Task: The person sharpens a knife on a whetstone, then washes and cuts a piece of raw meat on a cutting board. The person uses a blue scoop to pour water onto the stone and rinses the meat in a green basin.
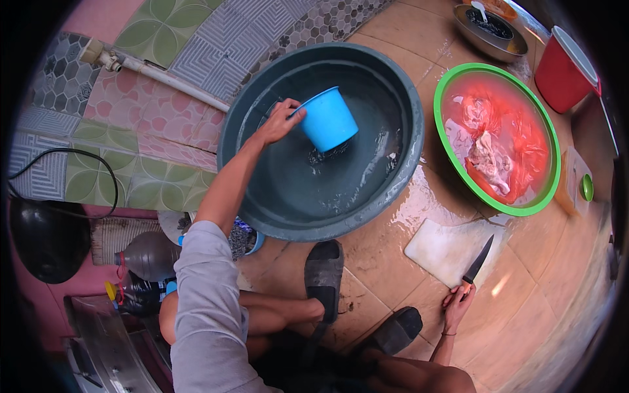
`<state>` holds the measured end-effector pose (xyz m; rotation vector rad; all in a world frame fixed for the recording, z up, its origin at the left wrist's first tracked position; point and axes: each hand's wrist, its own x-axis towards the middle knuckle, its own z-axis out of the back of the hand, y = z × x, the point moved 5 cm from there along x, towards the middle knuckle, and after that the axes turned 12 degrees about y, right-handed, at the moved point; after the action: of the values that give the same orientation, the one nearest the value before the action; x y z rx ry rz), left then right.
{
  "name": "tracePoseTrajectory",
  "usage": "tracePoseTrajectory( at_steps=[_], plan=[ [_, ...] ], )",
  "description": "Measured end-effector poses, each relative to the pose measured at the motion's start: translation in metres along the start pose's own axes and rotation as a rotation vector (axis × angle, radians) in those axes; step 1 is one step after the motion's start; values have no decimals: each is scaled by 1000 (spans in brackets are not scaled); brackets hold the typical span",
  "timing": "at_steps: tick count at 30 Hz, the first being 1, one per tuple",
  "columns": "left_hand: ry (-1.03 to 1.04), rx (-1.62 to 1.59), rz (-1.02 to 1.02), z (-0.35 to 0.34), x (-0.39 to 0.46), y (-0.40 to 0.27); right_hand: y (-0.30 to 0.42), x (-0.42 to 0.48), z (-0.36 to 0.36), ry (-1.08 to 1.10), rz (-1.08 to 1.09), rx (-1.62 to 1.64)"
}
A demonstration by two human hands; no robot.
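My left hand (281,121) grips a bright blue plastic water dipper (329,120) at its handle side. The dipper is tilted over the large dark grey plastic basin (415,147), which holds water; whether its base touches the surface I cannot tell. Low on the right, my right hand (458,305) is closed around the orange handle of a black-bladed knife (479,263). The blade points away from me, over a wet white cutting board (442,248) on the floor. Beyond the board stands a green-rimmed basin (554,147) with raw meat (491,162) and a red plastic bag (528,137) in reddish water.
A red bucket (560,73) and a metal bowl (491,44) stand at the far right. A white pipe (172,83) runs along patterned tiles to the grey basin. Plastic bottles (147,255) lie at left. The tiled floor (378,275) is wet in places.
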<state>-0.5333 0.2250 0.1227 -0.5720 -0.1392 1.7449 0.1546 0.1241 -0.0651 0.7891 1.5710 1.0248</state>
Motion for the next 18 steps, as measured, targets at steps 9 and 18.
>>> tracePoseTrajectory(
  at_steps=[9,18],
  plan=[
    [142,-341,172,-69,69,17,1,0,-11,10,-16,-6],
    [-186,-400,44,-75,46,-13,6,2,0,16,-12,-57]
  ],
)
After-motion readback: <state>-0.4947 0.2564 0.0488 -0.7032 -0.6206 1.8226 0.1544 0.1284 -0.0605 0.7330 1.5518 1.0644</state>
